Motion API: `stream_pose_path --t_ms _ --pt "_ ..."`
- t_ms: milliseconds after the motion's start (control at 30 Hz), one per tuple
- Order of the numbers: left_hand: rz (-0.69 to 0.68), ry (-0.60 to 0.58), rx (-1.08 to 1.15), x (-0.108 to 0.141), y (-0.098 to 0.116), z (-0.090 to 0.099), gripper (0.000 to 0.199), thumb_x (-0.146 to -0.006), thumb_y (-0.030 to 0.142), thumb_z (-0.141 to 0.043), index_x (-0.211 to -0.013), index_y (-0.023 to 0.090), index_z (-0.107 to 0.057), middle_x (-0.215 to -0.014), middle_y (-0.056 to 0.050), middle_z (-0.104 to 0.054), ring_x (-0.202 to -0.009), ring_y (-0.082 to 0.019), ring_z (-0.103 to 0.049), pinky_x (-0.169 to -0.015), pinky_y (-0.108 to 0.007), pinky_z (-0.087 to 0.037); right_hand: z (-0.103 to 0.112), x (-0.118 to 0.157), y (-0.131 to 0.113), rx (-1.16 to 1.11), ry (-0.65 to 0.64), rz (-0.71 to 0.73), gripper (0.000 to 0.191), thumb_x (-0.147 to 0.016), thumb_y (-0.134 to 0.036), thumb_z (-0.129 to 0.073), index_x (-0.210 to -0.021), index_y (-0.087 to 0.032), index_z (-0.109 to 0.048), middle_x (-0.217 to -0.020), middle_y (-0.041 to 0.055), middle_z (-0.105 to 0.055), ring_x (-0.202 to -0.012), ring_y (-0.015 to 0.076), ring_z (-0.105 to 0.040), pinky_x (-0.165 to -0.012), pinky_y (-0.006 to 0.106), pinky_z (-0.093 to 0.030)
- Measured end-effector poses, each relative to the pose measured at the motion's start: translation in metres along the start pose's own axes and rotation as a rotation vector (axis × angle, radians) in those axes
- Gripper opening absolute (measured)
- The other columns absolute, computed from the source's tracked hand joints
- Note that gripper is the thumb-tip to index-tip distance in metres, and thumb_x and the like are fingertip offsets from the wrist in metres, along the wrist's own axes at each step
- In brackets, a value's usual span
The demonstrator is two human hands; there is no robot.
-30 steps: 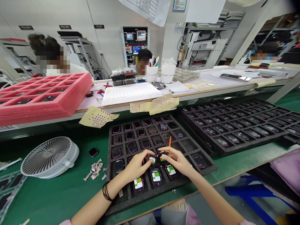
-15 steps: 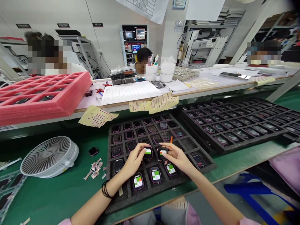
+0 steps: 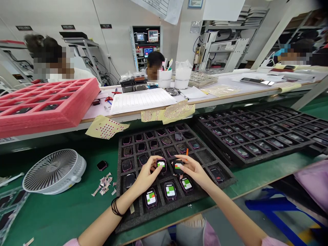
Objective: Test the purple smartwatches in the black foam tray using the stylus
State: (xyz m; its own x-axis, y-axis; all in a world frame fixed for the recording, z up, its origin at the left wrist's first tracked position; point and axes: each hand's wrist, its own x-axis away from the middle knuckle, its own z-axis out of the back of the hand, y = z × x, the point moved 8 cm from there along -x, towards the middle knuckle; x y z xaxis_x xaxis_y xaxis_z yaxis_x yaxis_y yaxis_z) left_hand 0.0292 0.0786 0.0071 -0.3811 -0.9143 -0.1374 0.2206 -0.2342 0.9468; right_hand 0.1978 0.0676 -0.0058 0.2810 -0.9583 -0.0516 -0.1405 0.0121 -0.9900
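My left hand (image 3: pixel 149 172) is closed on a smartwatch (image 3: pixel 161 166), a strapless body with a lit white and green screen; the thumb rests on its face. Beside it my right hand (image 3: pixel 191 169) grips a second smartwatch (image 3: pixel 177 166), whose screen shows red, green and white. Both are held over a dark foam tray (image 3: pixel 160 212) with square pockets. In its near row lie three watches with lit screens, among them one (image 3: pixel 151 198) showing green, white and orange. An orange stick (image 3: pixel 187 152) pokes up behind my right hand; its lower part is hidden.
A white fan (image 3: pixel 55 171) stands on the green bench at left, near a loose watch (image 3: pixel 101 165) and small strips (image 3: pixel 104 184). More foam trays (image 3: pixel 256 162) with watches lie at right. Above, a shelf carries a pink foam tray (image 3: pixel 77 112) and papers (image 3: pixel 143 100). Other people sit beyond.
My left thumb has shifted slightly down and right on its watch screen. Both watches stay in nearly the same place over the tray. People in the background have moved a little.
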Motion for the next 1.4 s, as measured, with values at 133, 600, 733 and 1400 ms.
stream_pose_path --t_ms 133,600,733,1400 --pt "-0.035 0.014 -0.027 0.0 0.002 0.0 0.033 -0.084 0.028 -0.059 -0.115 0.02 -0.047 -0.106 -0.006 -0.059 -0.088 -0.017 -0.057 -0.066 -0.025 -0.045 -0.001 0.0 0.003 -0.003 -0.01 -0.011 0.045 -0.08 -0.035 -0.068 -0.12 -0.023 -0.054 -0.107 0.0068 -0.06 -0.074 0.0149 -0.064 -0.056 0.023 -0.055" --pt "-0.322 -0.001 -0.343 0.006 0.042 -0.004 0.039 -0.077 0.018 -0.07 -0.111 0.022 -0.051 -0.109 -0.007 -0.06 -0.099 -0.021 -0.059 -0.073 -0.03 -0.052 -0.007 -0.003 0.004 0.155 -0.105 0.008 0.045 -0.087 -0.043 -0.056 -0.129 -0.025 -0.05 -0.116 0.0079 -0.055 -0.061 0.0101 -0.06 -0.064 0.029 -0.053" --pt "-0.445 -0.05 -0.509 0.01 0.051 -0.018 0.041 -0.078 0.016 -0.068 -0.115 0.021 -0.05 -0.116 -0.009 -0.06 -0.11 -0.023 -0.056 -0.091 -0.04 -0.05 -0.02 0.001 -0.006 0.279 -0.156 0.042 0.046 -0.089 -0.041 -0.053 -0.131 -0.022 -0.048 -0.095 0.0043 -0.063 -0.063 0.0134 -0.061 -0.067 0.03 -0.051" --pt "-0.389 0.135 -0.603 0.008 0.046 -0.008 0.047 -0.072 0.017 -0.069 -0.117 0.02 -0.056 -0.112 -0.01 -0.066 -0.103 -0.026 -0.063 -0.09 -0.045 -0.053 0.033 0.055 -0.073 -0.045 -0.084 -0.157 0.046 -0.088 -0.047 -0.058 -0.124 -0.018 -0.059 -0.109 0.0163 -0.07 -0.096 0.0308 -0.069 -0.072 0.042 -0.06"
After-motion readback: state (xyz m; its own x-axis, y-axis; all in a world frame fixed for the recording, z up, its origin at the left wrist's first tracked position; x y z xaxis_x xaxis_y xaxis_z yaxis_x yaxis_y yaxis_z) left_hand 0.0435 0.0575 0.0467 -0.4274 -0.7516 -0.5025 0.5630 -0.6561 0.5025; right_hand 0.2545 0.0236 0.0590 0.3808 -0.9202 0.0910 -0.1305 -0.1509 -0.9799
